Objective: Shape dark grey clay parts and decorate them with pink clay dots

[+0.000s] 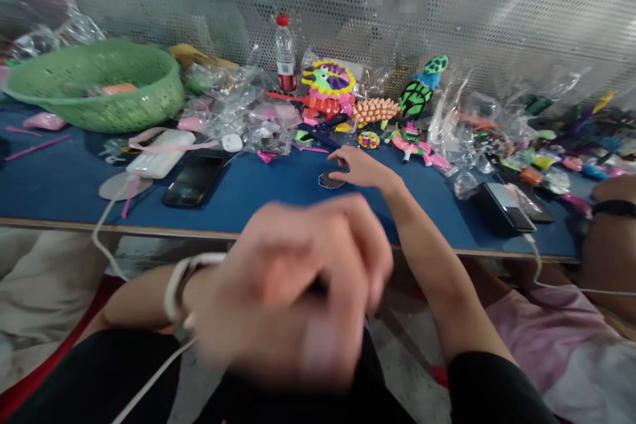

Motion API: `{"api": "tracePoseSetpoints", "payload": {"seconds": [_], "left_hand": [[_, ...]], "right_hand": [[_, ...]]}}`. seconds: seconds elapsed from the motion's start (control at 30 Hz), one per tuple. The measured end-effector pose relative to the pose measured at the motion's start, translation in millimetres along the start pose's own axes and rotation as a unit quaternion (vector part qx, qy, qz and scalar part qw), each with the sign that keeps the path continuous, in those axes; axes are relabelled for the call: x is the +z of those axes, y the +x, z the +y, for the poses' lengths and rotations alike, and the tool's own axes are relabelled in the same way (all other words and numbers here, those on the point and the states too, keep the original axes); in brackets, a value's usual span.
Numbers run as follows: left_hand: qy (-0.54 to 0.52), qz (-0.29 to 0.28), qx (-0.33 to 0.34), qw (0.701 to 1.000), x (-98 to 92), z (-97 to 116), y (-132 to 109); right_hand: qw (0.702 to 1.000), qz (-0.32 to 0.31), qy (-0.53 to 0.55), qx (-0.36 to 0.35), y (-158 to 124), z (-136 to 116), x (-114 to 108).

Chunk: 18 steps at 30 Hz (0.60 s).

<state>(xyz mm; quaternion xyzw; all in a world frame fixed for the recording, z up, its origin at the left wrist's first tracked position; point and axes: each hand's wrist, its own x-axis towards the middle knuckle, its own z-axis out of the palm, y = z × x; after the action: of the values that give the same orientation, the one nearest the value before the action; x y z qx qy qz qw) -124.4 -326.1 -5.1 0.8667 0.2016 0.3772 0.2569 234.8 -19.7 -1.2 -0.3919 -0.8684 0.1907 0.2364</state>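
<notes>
Close to the camera, my left hand (298, 285) is smeared by motion. Its fingers are curled in, and whatever they may hold is hidden. A white band (173, 288) circles that wrist. Farther out, my right hand (362, 167) is over the blue table, thumb and fingers apart. Just at its thumb lies a small dark round disc (326, 180) with a pale patterned edge; whether the thumb touches it I cannot tell. Beyond that hand are a yellow-rimmed round piece (368, 140), dark blue-handled pliers or scissors (322, 136) and a pink-and-green figure (412, 139).
A green basket (149, 99) stands at the back left. Nearby are a white power bank (161, 154) with a cable and a black phone (196, 179). A bottle (285, 56), colourful clay figures and plastic bags line the back. Another person's arm (611, 225) is at right, near a dark device (504, 209).
</notes>
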Motion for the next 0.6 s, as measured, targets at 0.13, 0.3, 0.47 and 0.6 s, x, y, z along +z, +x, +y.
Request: {"api": "tracePoseSetpoints", "payload": {"seconds": [0.13, 0.3, 0.47, 0.6], "left_hand": [[-0.072, 0.085, -0.110, 0.988, -32.4, -106.1, 233.2], [-0.009, 0.151, -0.140, 0.979, -37.6, -195.9, 306.4], [-0.024, 0.179, -0.153, 0.972, -23.5, -236.4, 277.2], [-0.164, 0.203, -0.170, 0.950, -9.8, -246.0, 272.2]], "right_hand": [[1.000, -0.015, -0.010, 0.022, -0.5, 4.7, -1.9], [0.998, -0.033, 0.015, 0.046, 1.0, 2.8, -11.9], [0.986, 0.010, 0.157, 0.058, -0.3, -1.1, -22.6], [0.941, 0.152, 0.294, 0.076, 3.0, -0.4, -20.9]]}}
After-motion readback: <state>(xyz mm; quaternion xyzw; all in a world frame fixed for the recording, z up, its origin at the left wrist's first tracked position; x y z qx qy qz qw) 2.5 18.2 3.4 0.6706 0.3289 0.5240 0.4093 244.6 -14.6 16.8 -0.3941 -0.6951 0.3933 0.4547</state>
